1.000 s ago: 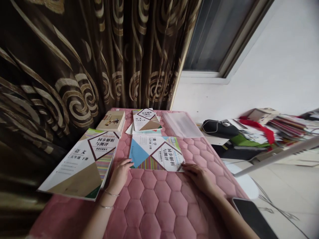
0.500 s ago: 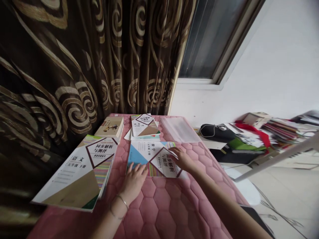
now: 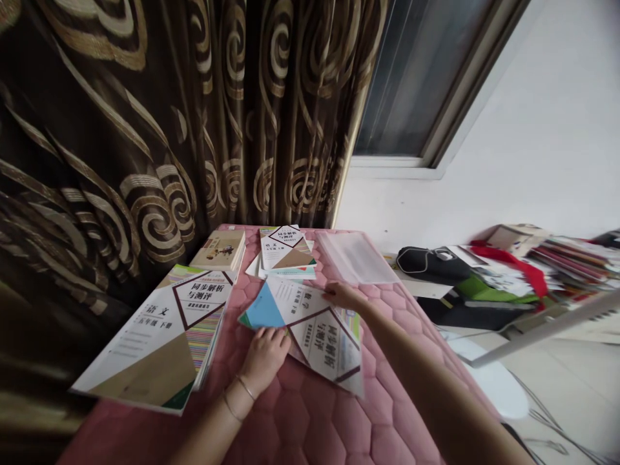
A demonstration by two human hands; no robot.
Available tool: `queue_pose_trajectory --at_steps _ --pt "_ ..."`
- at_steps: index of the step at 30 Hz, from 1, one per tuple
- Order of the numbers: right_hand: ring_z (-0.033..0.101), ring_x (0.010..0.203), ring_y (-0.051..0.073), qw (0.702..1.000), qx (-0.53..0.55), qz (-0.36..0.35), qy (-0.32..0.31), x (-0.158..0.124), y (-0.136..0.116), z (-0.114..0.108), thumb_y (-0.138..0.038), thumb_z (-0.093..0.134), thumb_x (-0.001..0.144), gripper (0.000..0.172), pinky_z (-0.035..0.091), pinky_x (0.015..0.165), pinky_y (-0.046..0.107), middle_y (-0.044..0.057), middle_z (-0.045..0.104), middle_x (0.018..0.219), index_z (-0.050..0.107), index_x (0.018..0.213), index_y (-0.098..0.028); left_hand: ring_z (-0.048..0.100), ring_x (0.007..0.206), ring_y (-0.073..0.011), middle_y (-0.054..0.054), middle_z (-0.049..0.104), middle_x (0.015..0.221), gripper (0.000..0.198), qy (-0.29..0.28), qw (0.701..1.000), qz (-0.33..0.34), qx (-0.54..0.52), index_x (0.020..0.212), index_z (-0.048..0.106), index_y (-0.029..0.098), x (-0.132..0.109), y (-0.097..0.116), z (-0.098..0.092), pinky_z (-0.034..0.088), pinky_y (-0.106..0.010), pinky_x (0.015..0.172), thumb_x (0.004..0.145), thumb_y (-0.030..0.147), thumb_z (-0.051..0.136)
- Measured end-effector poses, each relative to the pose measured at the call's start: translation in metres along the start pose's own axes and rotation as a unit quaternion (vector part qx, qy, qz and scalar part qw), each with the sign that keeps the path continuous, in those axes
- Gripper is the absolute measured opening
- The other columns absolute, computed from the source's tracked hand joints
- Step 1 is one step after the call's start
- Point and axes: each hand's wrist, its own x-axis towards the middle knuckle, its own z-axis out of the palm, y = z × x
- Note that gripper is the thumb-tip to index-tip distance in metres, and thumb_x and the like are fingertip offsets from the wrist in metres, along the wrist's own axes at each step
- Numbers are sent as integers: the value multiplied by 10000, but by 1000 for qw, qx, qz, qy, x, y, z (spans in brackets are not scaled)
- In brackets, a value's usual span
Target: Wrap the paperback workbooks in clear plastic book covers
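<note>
A math workbook with a white, blue and purple-lined cover lies turned at a slant on the pink quilted cover, in a clear plastic sleeve or glossy jacket as far as I can tell. My left hand, a thin bracelet at its wrist, has its fingers curled at the workbook's near left edge. Closed at the far right edge, my right hand grips the workbook there. To the left lies a stack of larger-looking Chinese workbooks. Behind the math workbook sits a smaller pile topped by another workbook.
A brown-covered stack of books stands by the dark patterned curtain. Translucent plastic sleeves lie at the back right of the quilted surface. Beyond its right edge are a black pouch and piled papers and books.
The math workbook has turned, its right end swinging toward me. My right hand has moved from its right part to its far edge. The left hand stays at the near left edge.
</note>
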Motion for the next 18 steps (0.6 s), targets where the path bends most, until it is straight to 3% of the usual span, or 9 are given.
queue_pose_trajectory --at_steps 3,6,10,13,15,18 --pt "596 696 142 997 75 18 4 -31 6 -2 -285 604 787 143 435 637 224 14 688 753 688 756 -173 623 994 -195 -67 694 991 236 80 996 -14 -48 990 652 186 2 -21 -9 468 -423 969 902 70 466" --pt "577 637 136 987 146 52 42 -61 7 7 -383 563 802 249 425 579 221 2 662 690 677 767 -165 603 1101 -203 -55 708 1040 337 148 980 -71 -109 985 693 211 19 -43 -15 377 -474 1095 880 31 428" --pt "591 637 150 963 222 104 109 -80 -2 34 -440 451 838 351 434 546 225 27 669 713 658 818 -158 515 1239 -219 -48 614 1292 325 203 935 -211 -201 712 704 201 64 -73 -1 421 -425 1069 791 3 459" --pt "608 645 169 944 257 144 148 -78 -8 55 -442 402 840 378 442 525 233 54 676 723 641 815 -150 532 1215 -206 -45 588 1334 307 126 895 -310 -295 649 700 181 99 -94 21 439 -348 1031 739 -11 479" --pt "619 657 177 935 266 168 162 -73 -9 62 -430 420 825 355 444 523 235 64 684 731 640 796 -152 635 1011 -182 -55 716 1076 301 73 883 -330 -326 654 711 178 114 -105 36 493 -299 912 718 -17 491" --pt "628 661 169 933 263 190 156 -67 -5 63 -385 470 809 298 435 519 223 67 695 737 654 767 -155 658 771 -151 -27 735 757 273 25 871 -352 -343 653 705 174 122 -116 53 500 -245 760 716 -11 514"
